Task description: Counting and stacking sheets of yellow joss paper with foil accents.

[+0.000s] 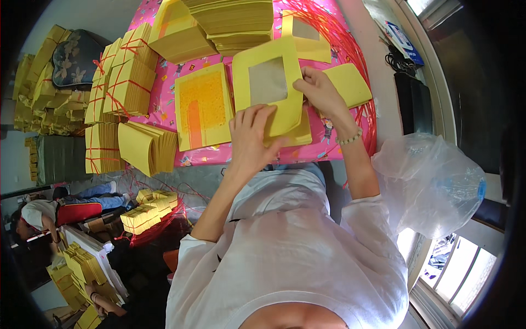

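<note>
Pink patterned cloth (164, 104) covers the table, which is crowded with stacks of yellow paper (230, 16) and bundles tied with red string (129, 82). A yellow sheet with a silver square (268, 82) is held above the table edge: the left hand (249, 137) is closed on its lower edge, the right hand (318, 90) pinches its right side. Beneath it a folded yellow pile (298, 134) is partly hidden (its depth cannot be judged). A crooked fold or a tear seems likely if the thin sheet is pulled unevenly; loose red string (350, 49) nearby could snag it.
</note>
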Available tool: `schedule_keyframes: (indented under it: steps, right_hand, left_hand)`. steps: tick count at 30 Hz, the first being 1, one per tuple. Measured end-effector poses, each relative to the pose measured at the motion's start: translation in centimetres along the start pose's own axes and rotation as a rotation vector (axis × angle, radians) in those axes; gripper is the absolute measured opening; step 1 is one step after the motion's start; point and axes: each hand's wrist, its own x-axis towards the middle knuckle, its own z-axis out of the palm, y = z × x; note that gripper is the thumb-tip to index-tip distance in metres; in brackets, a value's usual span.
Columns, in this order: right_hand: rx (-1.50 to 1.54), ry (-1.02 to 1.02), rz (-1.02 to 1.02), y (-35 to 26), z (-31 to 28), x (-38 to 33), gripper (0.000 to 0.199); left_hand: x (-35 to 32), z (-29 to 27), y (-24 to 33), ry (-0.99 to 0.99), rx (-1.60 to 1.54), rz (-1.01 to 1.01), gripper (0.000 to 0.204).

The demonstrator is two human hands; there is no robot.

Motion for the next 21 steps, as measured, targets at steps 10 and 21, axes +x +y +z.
schedule_keyframes:
  steps: [10, 21]
  right_hand:
    - [0.108, 0.165, -0.269, -2.2, 0.9, 1.1, 0.042]
    - [0.191, 0.08, -0.371, -0.2, 0.4, 2.0, 0.043]
  left_hand:
    - [1.6, -1.6, -4.4, 0.405, -0.526, -0.146, 0.022]
    - [1.4, -1.0, -5.7, 0.225, -1.123, -0.356, 0.028]
